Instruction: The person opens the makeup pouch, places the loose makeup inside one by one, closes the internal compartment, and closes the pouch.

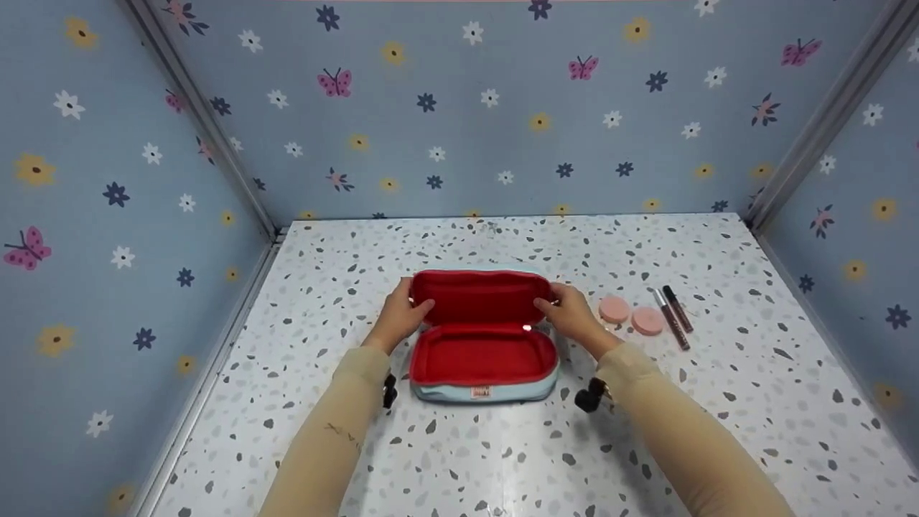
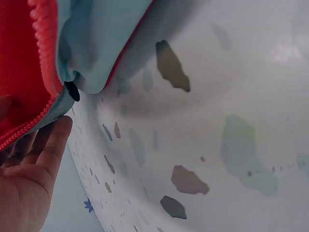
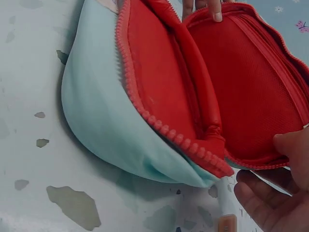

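A light blue zip pouch (image 1: 485, 391) with a red lining lies unzipped on the speckled table, its lid (image 1: 481, 298) raised at the back. In the head view the base of the pouch shows only bare red lining. My left hand (image 1: 397, 316) holds the lid's left side, thumb on the inside and fingers behind. On the opposite side my right hand (image 1: 574, 319) grips the lid the same way, its thumb (image 3: 285, 143) pressed on the red mesh in the right wrist view. Coarse red zip teeth (image 2: 46, 53) run along the rim in the left wrist view.
Right of the pouch lie two round pink containers (image 1: 614, 309) and two slim tubes that look like lip gloss, one with a pale cap (image 1: 673, 324), one with a black cap (image 1: 671, 295). Flower-patterned walls (image 1: 459, 122) enclose the table at the back and sides.
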Action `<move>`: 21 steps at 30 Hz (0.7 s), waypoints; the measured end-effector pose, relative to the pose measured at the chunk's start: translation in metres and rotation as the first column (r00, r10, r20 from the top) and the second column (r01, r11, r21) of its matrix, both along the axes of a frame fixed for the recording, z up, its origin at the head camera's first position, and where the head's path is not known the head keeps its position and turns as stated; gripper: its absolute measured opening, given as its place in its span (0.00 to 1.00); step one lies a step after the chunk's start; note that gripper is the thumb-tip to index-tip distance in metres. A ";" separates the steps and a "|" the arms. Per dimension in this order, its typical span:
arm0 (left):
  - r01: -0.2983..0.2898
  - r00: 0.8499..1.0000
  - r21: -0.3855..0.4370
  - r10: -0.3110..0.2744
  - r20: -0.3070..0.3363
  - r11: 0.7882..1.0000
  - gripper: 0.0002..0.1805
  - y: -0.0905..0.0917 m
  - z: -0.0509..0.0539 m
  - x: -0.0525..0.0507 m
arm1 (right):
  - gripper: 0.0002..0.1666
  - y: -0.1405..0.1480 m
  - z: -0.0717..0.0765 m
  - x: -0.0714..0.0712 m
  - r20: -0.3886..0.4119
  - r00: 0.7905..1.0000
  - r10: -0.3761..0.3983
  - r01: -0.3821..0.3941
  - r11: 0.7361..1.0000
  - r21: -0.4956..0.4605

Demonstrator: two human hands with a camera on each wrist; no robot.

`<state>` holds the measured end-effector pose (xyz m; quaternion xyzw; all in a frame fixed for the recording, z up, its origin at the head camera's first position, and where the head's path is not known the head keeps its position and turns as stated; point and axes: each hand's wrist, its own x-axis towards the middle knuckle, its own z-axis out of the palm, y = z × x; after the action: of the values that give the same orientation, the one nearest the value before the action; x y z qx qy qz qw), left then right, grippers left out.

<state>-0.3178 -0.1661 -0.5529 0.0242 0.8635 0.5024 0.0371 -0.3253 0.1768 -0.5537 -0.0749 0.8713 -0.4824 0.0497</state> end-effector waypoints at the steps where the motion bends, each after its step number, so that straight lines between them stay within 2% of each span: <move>1: -0.002 1.000 -0.012 0.002 0.003 1.000 0.27 0.000 -0.001 0.000 | 0.14 0.000 -0.001 0.000 0.003 1.000 -0.004 0.004 1.000 -0.004; 6: -0.015 1.000 -0.049 0.015 0.000 0.999 0.25 -0.001 -0.003 0.001 | 0.12 0.000 -0.005 0.003 -0.022 1.000 0.002 -0.002 1.000 -0.021; 10: -0.022 0.999 -0.051 0.023 0.023 0.998 0.25 -0.001 -0.005 0.001 | 0.11 0.001 -0.005 0.004 -0.031 1.000 0.004 -0.005 1.000 -0.016; 15: -0.016 0.998 -0.018 0.017 0.055 1.000 0.29 -0.002 -0.008 0.002 | 0.11 0.004 -0.002 0.003 0.005 1.000 0.003 -0.003 1.000 -0.015; 21: 0.005 0.998 0.035 -0.007 0.056 0.999 0.30 -0.003 -0.012 0.003 | 0.16 0.014 0.008 0.005 0.065 0.998 0.006 -0.003 0.999 -0.040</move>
<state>-0.3152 -0.1687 -0.5651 0.0134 0.8532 0.5176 0.0625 -0.3200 0.1910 -0.5454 -0.0621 0.8592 -0.5018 0.0777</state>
